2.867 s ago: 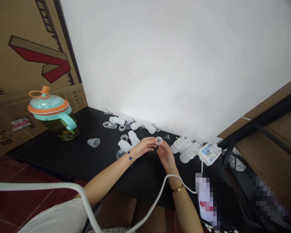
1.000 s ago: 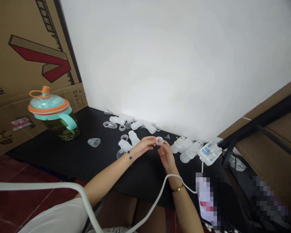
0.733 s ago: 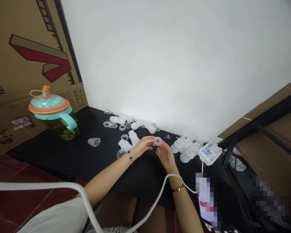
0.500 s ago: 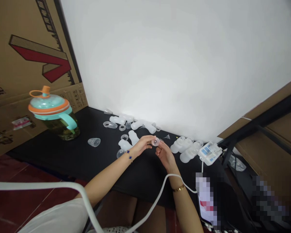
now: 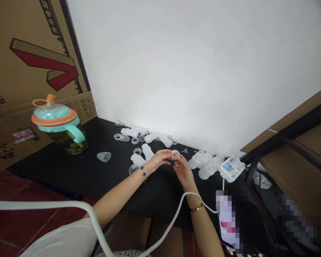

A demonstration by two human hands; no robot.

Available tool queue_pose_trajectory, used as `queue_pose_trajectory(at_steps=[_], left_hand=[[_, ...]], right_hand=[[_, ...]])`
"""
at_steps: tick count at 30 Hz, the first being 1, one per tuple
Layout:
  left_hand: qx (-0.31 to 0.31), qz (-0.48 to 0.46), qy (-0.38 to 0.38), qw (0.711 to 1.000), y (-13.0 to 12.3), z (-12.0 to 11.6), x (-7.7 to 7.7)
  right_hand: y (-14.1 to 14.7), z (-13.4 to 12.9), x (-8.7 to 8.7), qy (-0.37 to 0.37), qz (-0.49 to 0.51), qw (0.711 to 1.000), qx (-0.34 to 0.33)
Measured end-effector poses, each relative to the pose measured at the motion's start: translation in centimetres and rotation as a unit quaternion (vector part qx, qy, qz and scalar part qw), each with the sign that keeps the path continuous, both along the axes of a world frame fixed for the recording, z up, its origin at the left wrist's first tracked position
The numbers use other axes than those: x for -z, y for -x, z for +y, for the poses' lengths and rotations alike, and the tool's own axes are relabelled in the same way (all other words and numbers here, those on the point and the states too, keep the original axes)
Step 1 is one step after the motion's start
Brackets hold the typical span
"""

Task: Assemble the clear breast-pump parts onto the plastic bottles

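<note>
Between my two hands is a small clear bottle ring, its round opening turned towards me; a translucent piece, perhaps a teat, shows in its middle. My left hand pinches it at the left edge with thumb and fingers. From the lower right, my right hand grips the same ring by its fingertips. Just left of my hands lie white bottles, a loose clear ring and a clear domed cap. To the right, several capped white bottles lie side by side.
A lidded tea jug stands at the left by a cardboard box. One clear cap lies alone on the black table. A white cable crosses above my right forearm. A white case and phone are at right.
Both hands have shifted slightly to the right with the ring, which has turned so that its opening faces me more fully. The things on the table have stayed put.
</note>
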State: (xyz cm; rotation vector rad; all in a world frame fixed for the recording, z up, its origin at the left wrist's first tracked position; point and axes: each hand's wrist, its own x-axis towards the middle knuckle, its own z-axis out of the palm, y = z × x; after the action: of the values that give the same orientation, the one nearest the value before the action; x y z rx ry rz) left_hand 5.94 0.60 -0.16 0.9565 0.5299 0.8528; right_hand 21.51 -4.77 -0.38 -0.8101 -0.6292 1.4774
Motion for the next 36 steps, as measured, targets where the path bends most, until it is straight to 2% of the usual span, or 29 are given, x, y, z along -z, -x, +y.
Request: queue_pose_trajectory(at_steps=[15,27,36], left_hand=[[0.003,-0.011,0.027,1.0,-0.36,-0.06,0.08],[-0.018,-0.006,0.041,0.999,-0.06,-0.46,-0.7],[-0.021,-0.007,0.057,0.998,-0.13,-0.22,-0.48]], right_hand=[[0.06,-0.35,-0.48,-0.033,-0.023,0.999,0.008],[0.23,-0.37,-0.29,0.0,0.002,0.998,-0.062],[-0.01,-0.22,-0.01,-0.007,-0.008,0.998,-0.059]])
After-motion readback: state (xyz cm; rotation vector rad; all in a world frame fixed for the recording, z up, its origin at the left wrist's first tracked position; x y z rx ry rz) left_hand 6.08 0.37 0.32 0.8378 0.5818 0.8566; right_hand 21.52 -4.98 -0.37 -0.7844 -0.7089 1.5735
